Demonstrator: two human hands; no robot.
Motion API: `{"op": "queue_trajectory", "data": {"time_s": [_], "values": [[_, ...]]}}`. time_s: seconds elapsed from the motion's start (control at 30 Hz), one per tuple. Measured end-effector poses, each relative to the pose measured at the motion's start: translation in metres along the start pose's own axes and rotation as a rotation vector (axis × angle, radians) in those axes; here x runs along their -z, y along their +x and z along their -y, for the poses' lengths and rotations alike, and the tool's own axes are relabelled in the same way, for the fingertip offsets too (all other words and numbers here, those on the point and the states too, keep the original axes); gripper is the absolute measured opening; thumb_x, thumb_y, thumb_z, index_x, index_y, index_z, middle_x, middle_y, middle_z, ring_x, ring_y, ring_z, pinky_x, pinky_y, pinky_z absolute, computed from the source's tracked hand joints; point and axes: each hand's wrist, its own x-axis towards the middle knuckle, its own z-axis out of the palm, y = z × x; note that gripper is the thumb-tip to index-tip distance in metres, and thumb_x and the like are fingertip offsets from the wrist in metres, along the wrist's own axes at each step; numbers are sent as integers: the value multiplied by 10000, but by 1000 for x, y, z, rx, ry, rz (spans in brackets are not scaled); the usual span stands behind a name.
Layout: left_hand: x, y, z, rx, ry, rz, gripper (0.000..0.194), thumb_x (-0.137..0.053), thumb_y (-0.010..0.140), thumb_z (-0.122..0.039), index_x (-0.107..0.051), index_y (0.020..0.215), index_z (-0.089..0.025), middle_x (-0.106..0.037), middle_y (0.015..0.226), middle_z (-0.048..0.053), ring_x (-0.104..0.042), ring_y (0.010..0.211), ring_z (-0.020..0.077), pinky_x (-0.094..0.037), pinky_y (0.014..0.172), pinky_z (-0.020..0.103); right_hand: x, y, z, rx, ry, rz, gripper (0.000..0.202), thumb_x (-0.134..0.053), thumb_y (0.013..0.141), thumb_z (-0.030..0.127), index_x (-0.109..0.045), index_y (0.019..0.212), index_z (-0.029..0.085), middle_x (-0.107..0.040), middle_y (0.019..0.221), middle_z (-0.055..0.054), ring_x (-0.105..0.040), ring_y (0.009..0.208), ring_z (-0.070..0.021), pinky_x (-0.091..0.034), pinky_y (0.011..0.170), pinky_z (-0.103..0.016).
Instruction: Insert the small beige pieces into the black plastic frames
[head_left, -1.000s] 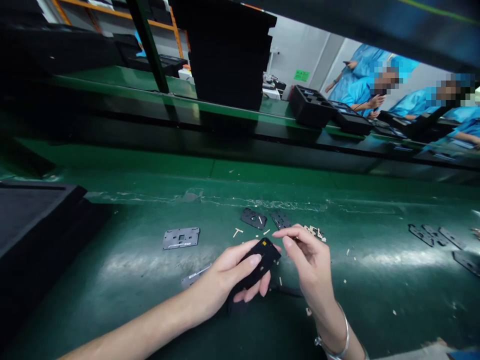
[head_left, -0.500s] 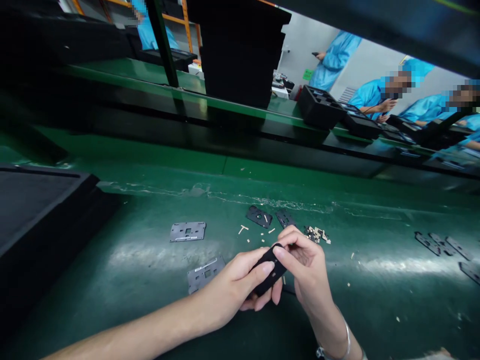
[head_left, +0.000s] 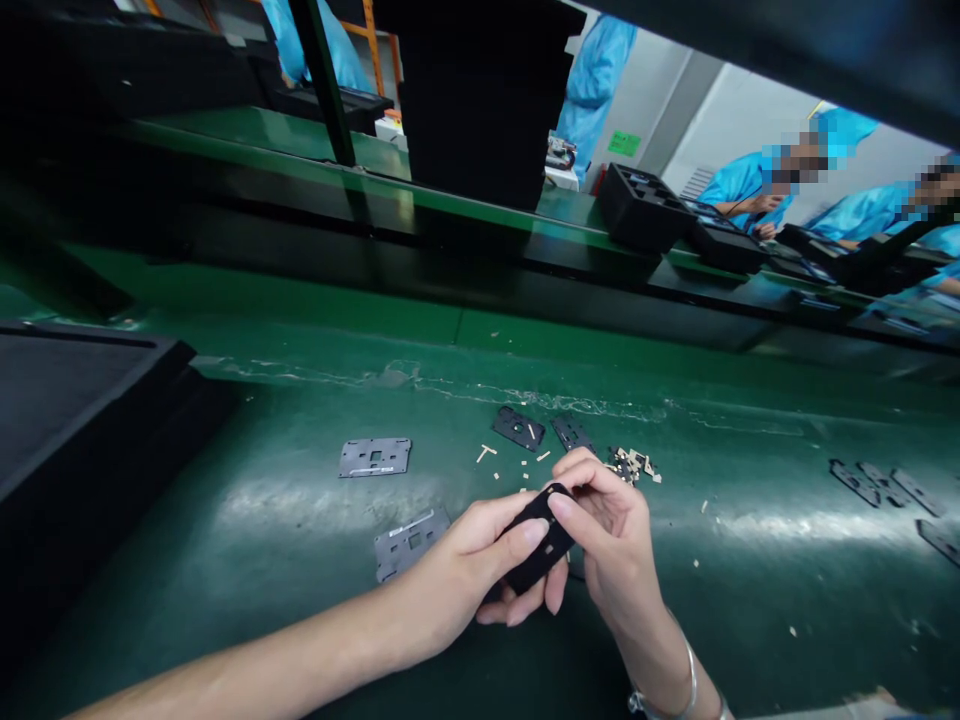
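A small black plate (head_left: 534, 560) with little holes is held tilted between both hands. My left hand (head_left: 480, 560) wraps round its lower left side, thumb on top and fingers beneath. My right hand (head_left: 609, 515) grips the upper end, its thumb pressing near the corner. Left of the hands, a grey plate (head_left: 409, 545) lies partly behind my left wrist, and another grey plate (head_left: 375, 457) lies farther back. Beyond the hands are a black plate (head_left: 518, 428), a second dark plate (head_left: 571, 432) and a pile of small pieces (head_left: 632, 465).
A large black foam tray (head_left: 90, 400) stands at the left. Several black frames (head_left: 885, 485) lie at the right on the green table (head_left: 300, 540). Behind a raised ledge (head_left: 450, 255) stand black boxes (head_left: 645, 205), and people in blue work beyond.
The standing person in blue at the back has moved left, partly behind the tall black stack. Both my hands keep their grip on the black plate, almost unmoved.
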Motion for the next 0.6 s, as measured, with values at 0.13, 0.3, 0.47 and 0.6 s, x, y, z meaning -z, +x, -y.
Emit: {"op": "queue_trajectory", "data": {"time_s": [0.13,0.3,0.47,0.6], "values": [[-1,-1,2,-10,62,-19,326,-369,921,-397,-522,840,-121,-525,672,30,-382,456,65,-235,375,173,-3,-2,-1,-10,-11,-39,108,-612,781,217,-575,681,199,-465,730,4,-475,705,-134,-381,613,-258],[0,-3,10,26,196,-87,309,-363,931,-395,-528,897,-137,-501,697,21,-382,507,73,-246,407,172,-10,-6,-8,-98,118,-77,124,-598,789,220,-539,682,196,-432,758,26,-459,555,-73,-393,443,-199],[1,1,15,18,137,-103,324,-375,921,-412,-522,837,-137,-511,672,18,-390,464,64,-258,372,159,-11,-5,-10,-159,159,-75,133,-583,787,254,-539,677,192,-442,757,22,-460,533,-73,-401,431,-200],[1,4,16,6,-69,-53,290,-386,914,-389,-499,897,-123,-560,686,50,-426,425,66,-268,327,144,-8,-2,-7,-98,78,-53,114,-553,796,254,-565,699,194,-483,762,4,-477,691,-116,-412,619,-228]]}}
